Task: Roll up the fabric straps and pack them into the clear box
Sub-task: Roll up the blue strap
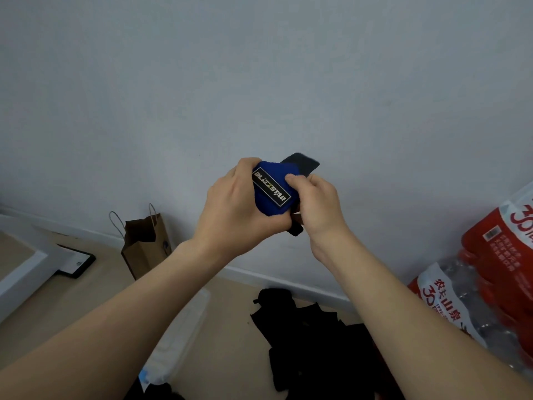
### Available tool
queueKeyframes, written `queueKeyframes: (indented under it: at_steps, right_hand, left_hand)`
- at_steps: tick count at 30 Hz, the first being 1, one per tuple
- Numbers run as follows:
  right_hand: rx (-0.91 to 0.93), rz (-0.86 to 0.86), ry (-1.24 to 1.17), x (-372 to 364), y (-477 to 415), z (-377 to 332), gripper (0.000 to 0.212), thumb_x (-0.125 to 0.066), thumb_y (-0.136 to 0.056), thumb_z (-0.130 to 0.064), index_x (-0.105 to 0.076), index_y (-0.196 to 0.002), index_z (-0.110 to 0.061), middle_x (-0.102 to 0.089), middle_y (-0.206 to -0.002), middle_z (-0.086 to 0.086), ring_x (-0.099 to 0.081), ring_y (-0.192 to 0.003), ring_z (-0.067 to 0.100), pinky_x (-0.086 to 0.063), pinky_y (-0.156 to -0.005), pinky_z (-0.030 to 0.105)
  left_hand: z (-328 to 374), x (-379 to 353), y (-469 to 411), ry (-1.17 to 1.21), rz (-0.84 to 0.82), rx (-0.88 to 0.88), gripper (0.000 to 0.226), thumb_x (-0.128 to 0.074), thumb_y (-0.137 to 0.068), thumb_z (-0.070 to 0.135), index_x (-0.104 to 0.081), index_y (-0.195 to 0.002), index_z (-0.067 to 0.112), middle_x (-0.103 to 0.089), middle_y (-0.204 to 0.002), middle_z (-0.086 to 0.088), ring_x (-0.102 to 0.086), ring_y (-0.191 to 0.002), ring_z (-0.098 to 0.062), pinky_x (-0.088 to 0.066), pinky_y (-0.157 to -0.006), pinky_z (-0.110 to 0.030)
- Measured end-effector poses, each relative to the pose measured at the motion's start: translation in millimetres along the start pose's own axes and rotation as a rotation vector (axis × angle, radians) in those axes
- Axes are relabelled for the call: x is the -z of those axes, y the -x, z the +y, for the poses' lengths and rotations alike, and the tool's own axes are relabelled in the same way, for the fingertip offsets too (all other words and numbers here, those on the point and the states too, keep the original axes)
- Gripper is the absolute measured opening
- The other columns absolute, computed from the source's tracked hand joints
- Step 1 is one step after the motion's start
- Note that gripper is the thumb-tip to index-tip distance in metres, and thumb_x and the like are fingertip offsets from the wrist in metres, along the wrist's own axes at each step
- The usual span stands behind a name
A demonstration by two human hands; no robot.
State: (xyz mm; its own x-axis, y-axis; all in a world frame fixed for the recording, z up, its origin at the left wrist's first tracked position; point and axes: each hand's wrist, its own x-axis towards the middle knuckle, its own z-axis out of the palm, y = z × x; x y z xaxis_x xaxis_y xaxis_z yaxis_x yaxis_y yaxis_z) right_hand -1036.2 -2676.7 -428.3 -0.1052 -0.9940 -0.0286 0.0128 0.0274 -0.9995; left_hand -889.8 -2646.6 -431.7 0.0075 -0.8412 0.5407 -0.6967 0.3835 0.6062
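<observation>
I hold a rolled blue fabric strap [272,186] with a black label up in front of the wall. My left hand [239,209] grips the roll from the left with curled fingers. My right hand [317,203] pinches it from the right, thumb on the blue cloth. A black end of the strap [301,164] sticks out above my right hand, and another black bit shows below the roll. On the floor below lie several black straps [311,342] in a heap. The clear box [178,339] lies on the floor under my left forearm, partly hidden.
A brown paper bag [147,243] stands against the wall at the left. A white frame with a black plate [75,262] sits at the far left. Red and white packs of bottled water [490,272] are stacked at the right.
</observation>
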Motion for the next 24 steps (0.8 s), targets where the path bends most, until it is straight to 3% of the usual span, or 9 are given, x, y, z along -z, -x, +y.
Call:
queueKeyframes:
  at_steps: [2, 7, 11, 13, 15, 17, 19, 22, 24]
  right_hand:
    - [-0.163, -0.109, -0.081, 1.4, 2.3, -2.8, 0.03, -0.059, -0.093, -0.038, -0.07, -0.104, -0.013, -0.073, -0.092, 0.007, -0.067, -0.083, 0.026, -0.05, -0.066, 0.034]
    - [-0.426, -0.356, -0.365, 9.4, 2.5, -1.7, 0.045, -0.047, -0.104, -0.051, -0.08, -0.105, -0.02, -0.081, -0.1, 0.006, -0.079, -0.08, 0.022, -0.064, -0.066, 0.034]
    - [-0.189, -0.31, -0.283, 12.5, 1.3, -1.4, 0.043, -0.051, -0.112, -0.047, -0.079, -0.116, -0.015, -0.081, -0.105, 0.009, -0.08, -0.089, 0.022, -0.064, -0.072, 0.037]
    - [0.073, -0.272, -0.016, 15.2, -1.7, 3.2, 0.03, -0.056, -0.112, -0.036, -0.075, -0.116, -0.013, -0.081, -0.102, 0.007, -0.078, -0.088, 0.019, -0.062, -0.074, 0.034]
    - [0.22, -0.299, 0.122, 16.7, -2.8, 6.8, 0.019, -0.059, -0.112, -0.026, -0.075, -0.117, -0.017, -0.081, -0.106, 0.005, -0.078, -0.096, 0.022, -0.063, -0.081, 0.036]
    - [0.246, -0.347, 0.168, 16.2, 0.5, 7.5, 0.017, -0.059, -0.111, -0.024, -0.076, -0.115, -0.024, -0.081, -0.106, 0.001, -0.078, -0.1, 0.02, -0.063, -0.084, 0.035]
    - [0.231, -0.355, 0.175, 13.4, 4.0, 8.4, 0.018, -0.06, -0.11, -0.025, -0.078, -0.112, -0.022, -0.081, -0.105, 0.004, -0.077, -0.1, 0.023, -0.064, -0.087, 0.04]
    - [0.183, -0.25, 0.075, 10.0, 5.6, 9.5, 0.028, -0.061, -0.111, -0.027, -0.077, -0.109, -0.004, -0.075, -0.109, 0.027, -0.073, -0.102, 0.045, -0.057, -0.095, 0.066]
    - [0.139, -0.156, -0.036, 7.2, 5.4, 6.7, 0.03, -0.064, -0.109, -0.026, -0.079, -0.105, -0.001, -0.076, -0.107, 0.029, -0.071, -0.106, 0.051, -0.057, -0.095, 0.069]
  left_hand:
    - [4.1, -3.8, 3.5, -0.002, -0.008, -0.041, 0.094, -0.089, -0.06, 0.053, -0.053, -0.14, 0.018, -0.064, -0.113, 0.015, -0.066, -0.097, -0.011, -0.055, -0.083, -0.03]
    - [2.4, -5.4, 2.6, 0.0, -0.013, -0.105, 0.096, -0.094, -0.065, 0.036, -0.051, -0.147, 0.013, -0.066, -0.127, 0.005, -0.064, -0.112, -0.015, -0.051, -0.092, -0.028]
    - [-0.7, -4.3, -0.2, 0.131, -0.055, -0.148, 0.08, -0.092, -0.073, 0.039, -0.044, -0.133, 0.015, -0.055, -0.124, -0.001, -0.062, -0.105, -0.014, -0.054, -0.083, -0.024]
    - [-0.8, 0.3, -4.3, 0.316, -0.169, 0.002, 0.064, -0.076, -0.084, 0.044, -0.039, -0.132, 0.024, -0.05, -0.129, -0.004, -0.066, -0.105, -0.012, -0.055, -0.081, -0.021]
    - [-3.4, 5.5, -9.8, 0.555, -0.334, 0.285, 0.05, -0.061, -0.094, 0.05, -0.04, -0.137, 0.039, -0.055, -0.134, -0.001, -0.072, -0.109, -0.018, -0.062, -0.09, -0.034]
    - [-6.8, 8.4, -12.2, 0.688, -0.432, 0.477, 0.035, -0.049, -0.105, 0.058, -0.052, -0.136, 0.041, -0.069, -0.127, -0.002, -0.079, -0.101, -0.023, -0.067, -0.083, -0.048]
    - [-9.1, 9.1, -12.4, 0.733, -0.452, 0.558, 0.041, -0.046, -0.108, 0.062, -0.063, -0.129, 0.032, -0.076, -0.118, -0.004, -0.081, -0.095, -0.027, -0.068, -0.072, -0.048]
    - [-8.4, 5.0, -10.8, 0.794, -0.398, 0.548, 0.039, -0.051, -0.109, 0.055, -0.066, -0.126, 0.024, -0.074, -0.119, -0.01, -0.081, -0.093, -0.031, -0.067, -0.071, -0.049]
    - [-6.3, 2.2, -9.8, 0.761, -0.323, 0.468, 0.03, -0.053, -0.11, 0.049, -0.067, -0.121, 0.025, -0.072, -0.118, -0.008, -0.081, -0.091, -0.027, -0.068, -0.067, -0.048]
